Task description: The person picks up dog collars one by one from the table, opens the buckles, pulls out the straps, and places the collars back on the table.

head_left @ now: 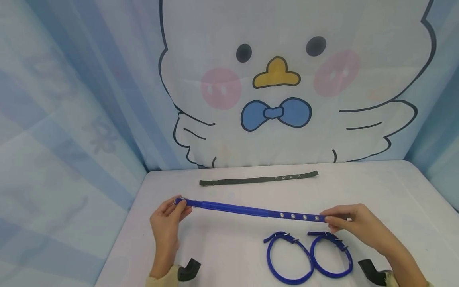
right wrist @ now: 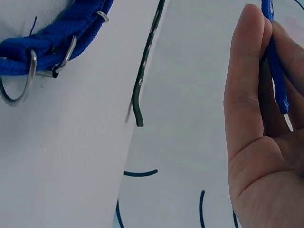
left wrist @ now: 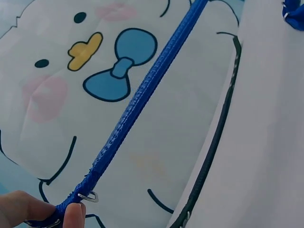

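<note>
A blue pet collar (head_left: 234, 208) is stretched out straight above the table between both hands. My left hand (head_left: 165, 225) pinches its buckle end between thumb and fingers; a metal loop (left wrist: 90, 196) shows beside the fingertips in the left wrist view. At the other end, my right hand (head_left: 362, 225) pinches the strap tip just past the row of metal eyelets. Below the stretched collar, two more blue collars lie buckled into rings side by side, a left one (head_left: 292, 282) and a right one (head_left: 335, 275), nearest the right hand.
A dark green collar (head_left: 247, 181) with eyelets lies flat and unbuckled near the back edge of the white table (head_left: 222, 247). Behind the table hangs a curtain (head_left: 276, 147) with a cartoon face and a blue bow. Black bands (head_left: 189, 270) sit at the wrists.
</note>
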`<state>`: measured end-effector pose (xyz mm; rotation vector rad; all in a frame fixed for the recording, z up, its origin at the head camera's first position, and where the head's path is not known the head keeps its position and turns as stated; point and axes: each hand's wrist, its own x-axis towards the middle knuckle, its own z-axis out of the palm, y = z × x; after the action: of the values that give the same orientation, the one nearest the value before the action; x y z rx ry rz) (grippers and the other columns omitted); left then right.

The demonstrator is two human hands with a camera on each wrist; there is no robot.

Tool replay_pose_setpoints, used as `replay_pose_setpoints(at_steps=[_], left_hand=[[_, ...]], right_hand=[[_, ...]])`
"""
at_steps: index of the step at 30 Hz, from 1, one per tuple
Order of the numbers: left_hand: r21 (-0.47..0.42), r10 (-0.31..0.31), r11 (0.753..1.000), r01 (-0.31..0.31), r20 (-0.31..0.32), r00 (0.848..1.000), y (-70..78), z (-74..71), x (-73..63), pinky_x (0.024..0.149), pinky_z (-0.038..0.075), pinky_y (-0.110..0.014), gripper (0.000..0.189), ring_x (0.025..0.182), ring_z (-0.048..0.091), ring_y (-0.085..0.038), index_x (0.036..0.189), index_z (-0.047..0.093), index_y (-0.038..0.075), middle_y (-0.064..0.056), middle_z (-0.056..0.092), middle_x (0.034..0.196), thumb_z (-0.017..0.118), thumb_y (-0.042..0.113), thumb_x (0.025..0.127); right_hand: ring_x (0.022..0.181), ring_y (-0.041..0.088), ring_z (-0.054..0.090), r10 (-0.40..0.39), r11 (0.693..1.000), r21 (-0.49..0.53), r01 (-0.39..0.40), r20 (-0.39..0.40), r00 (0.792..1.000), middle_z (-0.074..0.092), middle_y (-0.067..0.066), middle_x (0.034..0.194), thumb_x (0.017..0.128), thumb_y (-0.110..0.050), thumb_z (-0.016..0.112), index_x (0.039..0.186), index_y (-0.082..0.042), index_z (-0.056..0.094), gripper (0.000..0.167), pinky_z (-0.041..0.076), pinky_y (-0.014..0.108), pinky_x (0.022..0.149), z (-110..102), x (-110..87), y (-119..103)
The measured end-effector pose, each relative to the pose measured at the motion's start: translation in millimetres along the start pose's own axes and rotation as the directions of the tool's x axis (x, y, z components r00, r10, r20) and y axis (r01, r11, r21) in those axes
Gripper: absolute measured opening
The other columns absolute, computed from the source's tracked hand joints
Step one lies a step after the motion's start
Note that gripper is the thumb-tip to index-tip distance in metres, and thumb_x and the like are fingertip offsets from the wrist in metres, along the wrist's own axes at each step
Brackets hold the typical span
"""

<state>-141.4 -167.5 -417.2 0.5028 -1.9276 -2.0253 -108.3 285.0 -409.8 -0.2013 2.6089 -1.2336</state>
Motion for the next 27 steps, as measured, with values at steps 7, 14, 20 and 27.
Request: replay_pose_setpoints(at_steps=[7, 14, 20, 27], left_hand=[[0.018, -0.004, 1.0, 0.004, 0.015, 1.0, -14.1, -0.9, 8.6, 0.074, 0.061, -0.027, 0.03, 0.077, 0.074, -0.012, 0.12, 0.064, -0.003, -0.016, 0.068, 0.104, 0.071, 0.006, 0.092], [0.037, -0.023, 0.999, 0.023, 0.008, 1.0, -27.5, 0.5, 15.6, 0.072, 0.061, -0.026, 0.034, 0.077, 0.074, -0.013, 0.122, 0.063, -0.004, -0.017, 0.07, 0.104, 0.072, 0.01, 0.092], [0.037, -0.096, 0.995, 0.094, 0.033, 0.995, -36.1, 4.5, 27.4, 0.077, 0.06, -0.026, 0.04, 0.082, 0.074, -0.012, 0.125, 0.062, 0.0, -0.017, 0.07, 0.11, 0.072, 0.023, 0.093], [0.036, -0.072, 0.997, 0.07, 0.049, 0.996, -36.1, 15.1, 33.7, 0.075, 0.061, -0.026, 0.038, 0.082, 0.073, -0.013, 0.125, 0.061, -0.006, -0.021, 0.071, 0.109, 0.071, 0.012, 0.093]], right_hand=[[0.08, 0.01, 0.069, 0.013, 1.0, -0.001, -0.013, -0.043, 0.999, 0.073, 0.009, 0.101, 0.094, -0.028, 0.068, 0.118, -0.003, 0.07, 0.035, 0.061, 0.03, 0.08, -0.2, 7.6, 0.6], [0.081, 0.013, 0.07, 0.058, 0.998, 0.035, -0.055, -0.099, 0.993, 0.073, 0.012, 0.103, 0.094, -0.026, 0.069, 0.119, -0.001, 0.069, 0.034, 0.06, 0.028, 0.08, -2.0, 15.4, 1.4], [0.083, 0.013, 0.071, 0.09, 0.996, 0.034, -0.086, -0.133, 0.987, 0.073, 0.012, 0.103, 0.096, -0.026, 0.068, 0.12, 0.0, 0.068, 0.036, 0.06, 0.03, 0.081, -3.9, 26.1, 8.6], [0.085, 0.016, 0.072, 0.119, 0.993, 0.013, -0.119, -0.21, 0.97, 0.073, 0.016, 0.106, 0.097, -0.028, 0.065, 0.123, 0.0, 0.066, 0.038, 0.057, 0.047, 0.09, -3.6, 41.7, 12.5]])
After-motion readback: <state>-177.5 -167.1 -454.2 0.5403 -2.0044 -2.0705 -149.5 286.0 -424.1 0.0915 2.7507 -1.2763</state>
